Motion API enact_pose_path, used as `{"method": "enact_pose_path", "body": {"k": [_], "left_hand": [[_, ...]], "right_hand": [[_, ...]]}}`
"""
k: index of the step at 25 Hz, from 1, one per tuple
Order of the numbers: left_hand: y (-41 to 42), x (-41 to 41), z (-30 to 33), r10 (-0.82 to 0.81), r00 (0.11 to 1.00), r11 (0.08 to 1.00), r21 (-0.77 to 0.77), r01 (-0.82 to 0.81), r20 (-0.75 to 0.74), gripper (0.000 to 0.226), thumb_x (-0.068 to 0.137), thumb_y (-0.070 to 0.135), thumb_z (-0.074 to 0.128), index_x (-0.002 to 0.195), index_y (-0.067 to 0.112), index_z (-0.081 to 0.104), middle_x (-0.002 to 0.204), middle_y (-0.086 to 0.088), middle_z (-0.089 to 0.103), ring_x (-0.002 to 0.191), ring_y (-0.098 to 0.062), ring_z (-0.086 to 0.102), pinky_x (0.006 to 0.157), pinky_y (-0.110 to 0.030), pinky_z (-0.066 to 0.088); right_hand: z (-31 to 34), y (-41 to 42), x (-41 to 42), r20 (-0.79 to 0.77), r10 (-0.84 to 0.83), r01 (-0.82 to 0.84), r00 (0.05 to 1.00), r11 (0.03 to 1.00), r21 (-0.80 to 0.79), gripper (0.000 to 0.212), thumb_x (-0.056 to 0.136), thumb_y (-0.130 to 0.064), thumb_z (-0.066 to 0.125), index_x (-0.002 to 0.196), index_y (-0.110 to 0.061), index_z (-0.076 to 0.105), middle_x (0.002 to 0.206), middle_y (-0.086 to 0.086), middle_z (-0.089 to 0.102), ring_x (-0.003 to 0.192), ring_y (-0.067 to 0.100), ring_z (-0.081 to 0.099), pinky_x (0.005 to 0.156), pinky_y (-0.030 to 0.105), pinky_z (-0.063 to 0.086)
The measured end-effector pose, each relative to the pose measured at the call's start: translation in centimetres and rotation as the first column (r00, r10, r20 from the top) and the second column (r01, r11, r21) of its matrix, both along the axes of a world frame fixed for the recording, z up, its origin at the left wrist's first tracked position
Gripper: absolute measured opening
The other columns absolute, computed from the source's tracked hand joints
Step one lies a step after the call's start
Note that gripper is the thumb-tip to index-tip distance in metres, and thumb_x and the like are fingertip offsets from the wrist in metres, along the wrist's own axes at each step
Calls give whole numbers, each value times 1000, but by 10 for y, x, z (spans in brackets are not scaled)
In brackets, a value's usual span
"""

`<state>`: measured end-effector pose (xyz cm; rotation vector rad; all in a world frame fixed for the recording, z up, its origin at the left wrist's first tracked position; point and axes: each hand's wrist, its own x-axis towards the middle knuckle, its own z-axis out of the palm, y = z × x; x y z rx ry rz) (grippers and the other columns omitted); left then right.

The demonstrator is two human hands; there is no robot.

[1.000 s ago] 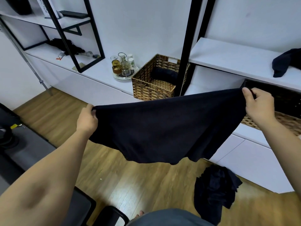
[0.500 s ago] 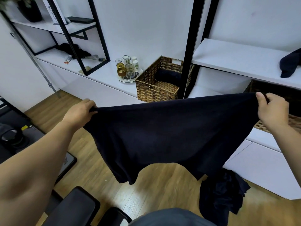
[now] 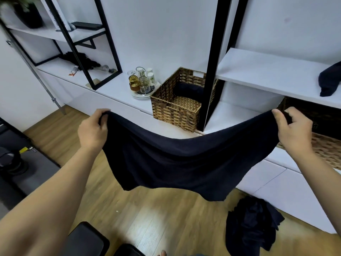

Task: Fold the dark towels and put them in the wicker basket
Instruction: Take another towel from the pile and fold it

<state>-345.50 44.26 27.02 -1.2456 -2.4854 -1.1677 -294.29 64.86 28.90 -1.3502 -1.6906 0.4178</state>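
Currently I see the dark navy cloth towel (image 3: 184,163) hanging lengthwise betw. hands: left hand (image 3: 92,131) and right hand (image 3: 293,132) each pinch a top corner, wide apart. Brown woven wicker basket (image 3: 177,108) sits ahead, approx. centred.

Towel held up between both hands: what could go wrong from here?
The dark towel sags mid-air, pinched only at its top corners by the left hand and right hand; a slipped grip could drop it onto the towel pile on the floor. With no surface under it, the fold may come out uneven.
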Motion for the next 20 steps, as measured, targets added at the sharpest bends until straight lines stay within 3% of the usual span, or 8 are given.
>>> {"method": "enact_pose_path", "body": {"k": [2,3,5,7,10,13,17,20], "left_hand": [[26,-28,-6,171,984,964,-212,-157,48,26,100,37,55,109,17,69,94,-10,72,85,-33,65,72,-40,53],[36,-32,-16,261,946,908,-383,-172,194,34,98,38,61,103,6,68,94,-16,72,84,-36,66,72,-41,54],[47,-14,-48,387,715,818,-575,26,583,43,91,36,73,93,-6,63,95,-21,72,84,-35,70,81,-45,58],[52,27,-83,425,510,782,-588,209,747,42,90,33,75,98,-6,64,101,-19,74,93,-34,72,92,-48,58],[64,101,-109,377,373,783,-507,361,848,33,94,25,71,107,-4,65,104,-17,74,97,-30,72,91,-46,59],[82,164,-102,309,330,729,-445,520,892,14,99,17,64,100,3,62,95,-12,71,85,-23,70,74,-38,62],[99,213,-87,270,352,682,-436,587,896,13,105,16,52,104,5,59,87,-9,64,73,-19,65,48,-26,58],[106,218,-89,236,454,666,-483,568,859,19,104,11,47,97,9,64,88,-11,64,74,-21,65,45,-28,58]], "right_hand": [[-10,25,-6,-130,-158,143,979,983,-119,43,97,-35,62,74,-1,49,65,5,43,60,13,41,59,30,31],[-24,34,-10,-212,-267,210,940,943,-257,42,95,-35,64,76,1,51,69,8,45,67,21,48,62,32,32],[-68,37,-23,-277,-437,235,856,805,-545,36,93,-31,67,75,-3,53,75,11,52,77,33,58,66,36,40],[-116,19,-43,-280,-462,151,841,699,-699,32,93,-29,68,75,-6,56,78,10,58,83,33,62,70,37,49],[-164,-15,-79,-320,-403,0,858,622,-783,32,93,-34,68,77,-12,50,87,5,60,87,26,60,79,36,53],[-177,-37,-113,-295,-251,-96,922,591,-801,34,92,-43,67,90,-15,49,100,4,59,94,24,59,82,37,49],[-153,-76,-151,-246,132,-272,960,636,-722,11,95,-27,66,93,-21,57,93,-2,64,88,16,62,74,29,48],[-143,-94,-156,-274,269,-384,923,623,-681,10,93,-17,69,87,-22,63,88,-5,69,84,12,65,74,25,49]]}}
